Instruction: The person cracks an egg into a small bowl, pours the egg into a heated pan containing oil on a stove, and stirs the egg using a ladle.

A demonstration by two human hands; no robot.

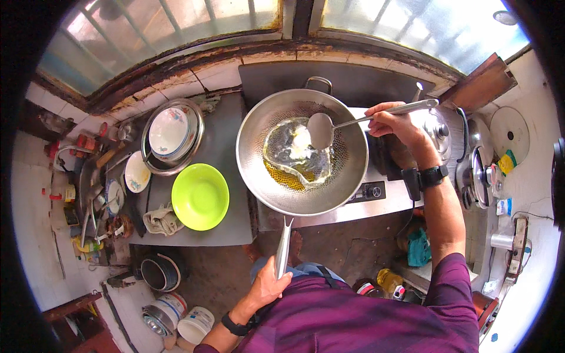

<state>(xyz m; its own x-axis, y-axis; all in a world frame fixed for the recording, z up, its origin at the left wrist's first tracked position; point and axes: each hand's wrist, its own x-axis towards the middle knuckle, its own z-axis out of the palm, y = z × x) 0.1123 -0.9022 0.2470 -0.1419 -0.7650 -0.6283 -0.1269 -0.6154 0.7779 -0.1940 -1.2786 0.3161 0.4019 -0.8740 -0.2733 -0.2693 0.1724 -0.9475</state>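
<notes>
A steel wok (254, 150) with a dimpled inner surface sits over the stove, its long handle (284, 240) pointing toward me. My left hand (268, 283) grips the end of that handle. In my right hand (390, 121) is a metal ladle (321, 131), held by its shaft above the right side of the wok. The ladle's round bowl is over the food, partly covering it. Spread across the wok's bottom is egg (282, 152), clear at the edges and white in the middle. Yellow oil (287, 178) pools along its near side.
Left of the wok, a lime-green bowl (200, 197), a crumpled cloth (162, 219) and a steel basin (201, 121) holding white bowls (167, 131) rest on a dark counter (220, 240). Lidded pots (479, 176) stand at right. A stove knob (375, 191) shows below the wok's right edge.
</notes>
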